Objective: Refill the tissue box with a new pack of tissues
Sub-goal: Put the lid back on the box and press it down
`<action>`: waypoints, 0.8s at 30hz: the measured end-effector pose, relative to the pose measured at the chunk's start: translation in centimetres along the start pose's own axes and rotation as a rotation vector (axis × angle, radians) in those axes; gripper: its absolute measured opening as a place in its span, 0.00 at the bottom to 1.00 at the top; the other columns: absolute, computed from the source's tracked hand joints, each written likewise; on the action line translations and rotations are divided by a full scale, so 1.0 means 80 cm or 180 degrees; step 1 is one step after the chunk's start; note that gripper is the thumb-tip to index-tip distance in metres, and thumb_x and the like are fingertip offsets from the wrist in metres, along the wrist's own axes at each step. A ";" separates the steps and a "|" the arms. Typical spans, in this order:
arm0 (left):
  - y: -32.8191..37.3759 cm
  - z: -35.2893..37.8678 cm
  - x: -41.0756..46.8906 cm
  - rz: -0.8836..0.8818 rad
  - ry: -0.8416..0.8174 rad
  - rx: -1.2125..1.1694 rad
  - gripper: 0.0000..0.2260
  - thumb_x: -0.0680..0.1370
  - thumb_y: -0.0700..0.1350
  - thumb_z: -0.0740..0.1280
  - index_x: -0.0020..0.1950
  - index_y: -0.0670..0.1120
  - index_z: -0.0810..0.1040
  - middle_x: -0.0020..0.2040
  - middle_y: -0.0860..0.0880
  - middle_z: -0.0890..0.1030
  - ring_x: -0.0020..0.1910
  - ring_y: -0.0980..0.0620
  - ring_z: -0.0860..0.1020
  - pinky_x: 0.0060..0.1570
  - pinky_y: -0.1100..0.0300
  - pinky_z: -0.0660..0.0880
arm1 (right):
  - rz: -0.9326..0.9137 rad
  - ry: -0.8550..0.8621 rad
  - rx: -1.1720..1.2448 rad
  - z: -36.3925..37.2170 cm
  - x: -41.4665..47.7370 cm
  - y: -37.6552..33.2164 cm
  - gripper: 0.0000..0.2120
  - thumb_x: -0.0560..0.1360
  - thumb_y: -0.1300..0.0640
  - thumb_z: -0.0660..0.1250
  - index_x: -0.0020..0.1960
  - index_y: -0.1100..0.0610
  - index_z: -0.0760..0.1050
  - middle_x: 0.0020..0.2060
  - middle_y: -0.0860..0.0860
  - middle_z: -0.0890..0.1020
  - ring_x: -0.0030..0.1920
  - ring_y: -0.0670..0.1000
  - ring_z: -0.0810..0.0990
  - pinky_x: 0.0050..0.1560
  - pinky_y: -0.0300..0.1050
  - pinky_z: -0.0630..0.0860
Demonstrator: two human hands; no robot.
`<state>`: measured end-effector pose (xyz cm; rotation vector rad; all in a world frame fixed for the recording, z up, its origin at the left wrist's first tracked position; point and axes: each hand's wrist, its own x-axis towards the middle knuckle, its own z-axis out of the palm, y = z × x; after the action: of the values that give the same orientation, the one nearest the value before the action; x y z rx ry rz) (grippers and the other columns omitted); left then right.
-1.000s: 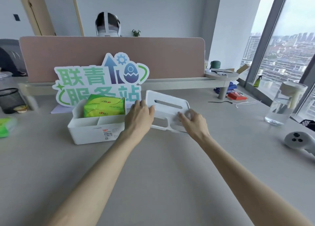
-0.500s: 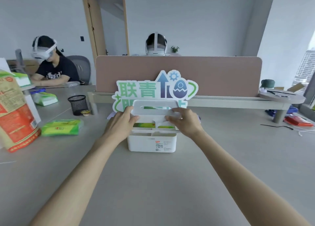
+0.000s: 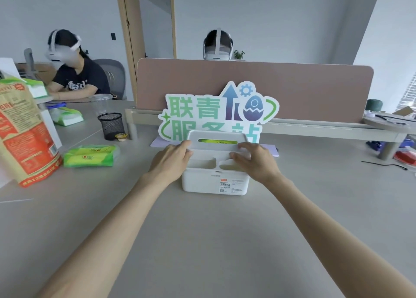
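Note:
A white tissue box [image 3: 202,182] stands on the grey desk in the middle of the view. Its white lid [image 3: 217,149] with a long slot sits on top of the box, tilted up at the back. Through the slot shows the green tissue pack [image 3: 217,142] inside. My left hand [image 3: 170,160] grips the lid's left edge. My right hand [image 3: 256,160] holds its right edge, fingers on the lid's top.
Two more green tissue packs [image 3: 90,155] lie on the desk to the left, near a big orange bag [image 3: 24,135] and a black mesh cup [image 3: 111,125]. A green-lettered sign [image 3: 216,111] stands right behind the box against a pink divider [image 3: 254,88]. Two people sit beyond.
Both hands carried the lid from the desk at the box's right onto the top of the box, over the green pack. The view swung left.

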<state>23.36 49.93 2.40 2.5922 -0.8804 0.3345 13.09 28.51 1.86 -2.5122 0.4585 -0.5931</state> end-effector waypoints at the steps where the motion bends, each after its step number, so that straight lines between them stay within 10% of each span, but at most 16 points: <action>1: -0.001 0.001 0.002 -0.0020 -0.0042 -0.0037 0.17 0.82 0.49 0.53 0.69 0.46 0.67 0.63 0.42 0.79 0.58 0.40 0.76 0.51 0.47 0.75 | 0.0017 -0.0022 -0.0002 0.001 0.001 0.000 0.23 0.75 0.40 0.64 0.65 0.51 0.74 0.61 0.56 0.79 0.61 0.58 0.76 0.54 0.52 0.76; 9: -0.002 0.007 -0.006 0.0351 0.0082 0.0052 0.18 0.82 0.48 0.53 0.70 0.46 0.69 0.76 0.48 0.64 0.73 0.48 0.64 0.66 0.52 0.66 | -0.0405 0.0053 -0.0615 -0.004 -0.018 0.000 0.18 0.80 0.46 0.59 0.66 0.51 0.73 0.75 0.54 0.65 0.72 0.58 0.65 0.61 0.53 0.72; 24: 0.002 0.018 -0.003 0.0323 -0.0204 -0.0032 0.21 0.80 0.41 0.51 0.74 0.44 0.61 0.76 0.49 0.62 0.75 0.51 0.61 0.69 0.56 0.62 | -0.0754 0.0114 -0.0636 0.018 -0.028 0.002 0.19 0.82 0.51 0.55 0.67 0.59 0.71 0.63 0.56 0.75 0.65 0.59 0.71 0.62 0.52 0.69</action>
<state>23.18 49.32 1.05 2.5673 -1.0357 0.2752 11.85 29.89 -0.08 -2.7741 0.2440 -0.7134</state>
